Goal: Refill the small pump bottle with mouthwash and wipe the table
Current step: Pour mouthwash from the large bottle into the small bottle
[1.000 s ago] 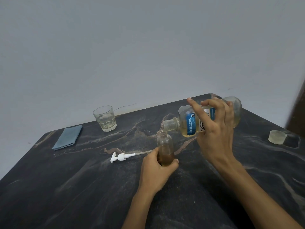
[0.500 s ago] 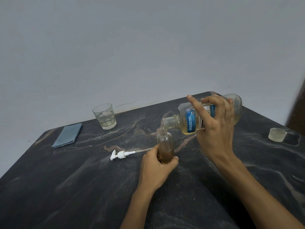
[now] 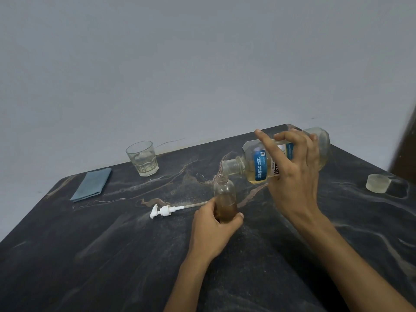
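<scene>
Small pump bottle (image 3: 225,199) upright on dark surface (image 3: 112,255), L hand (image 3: 213,226) wrapped round its lower half. R hand (image 3: 295,174) grips big mouthwash bottle (image 3: 258,164), tipped near-flat, mouth just above small bottle's neck, index finger sticking out. Pump head (image 3: 164,210) lies loose to L hand's left. Cloth (image 3: 92,184), glass (image 3: 143,158) far left; cap (image 3: 378,183) far right. Vs 0.5 s ago: little change, same grips, same tilt.

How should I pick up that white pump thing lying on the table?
Pinch the white pump from above at its ribbed collar, its thickest part. It lies flat on the table, nozzle pointing left, with its thin tube running right toward the small bottle; the tube looks bendy.
</scene>
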